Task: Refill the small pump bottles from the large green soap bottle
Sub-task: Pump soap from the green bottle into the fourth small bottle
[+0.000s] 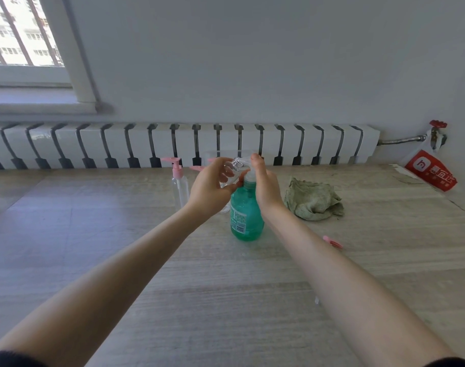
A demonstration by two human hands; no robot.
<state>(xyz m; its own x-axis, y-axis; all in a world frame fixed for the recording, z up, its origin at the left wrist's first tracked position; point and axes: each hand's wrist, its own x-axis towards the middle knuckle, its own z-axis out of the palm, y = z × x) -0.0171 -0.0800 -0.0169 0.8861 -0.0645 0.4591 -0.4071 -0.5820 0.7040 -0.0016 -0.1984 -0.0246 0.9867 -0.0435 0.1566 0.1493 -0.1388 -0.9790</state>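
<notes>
Green bottle: translucent teal, upright at frame centre, barcode label facing the camera. Its white pump top is covered by the right hand; the grip cannot be made out. Clear bottle: small, uncapped, gripped by the left hand and tilted, its threaded neck pointing up and right beside the white pump top. Pump bottle: small, clear, pink pump fitted, upright left of centre. Loose pump: pink, lying flat right of the green bottle, well apart from it.
</notes>
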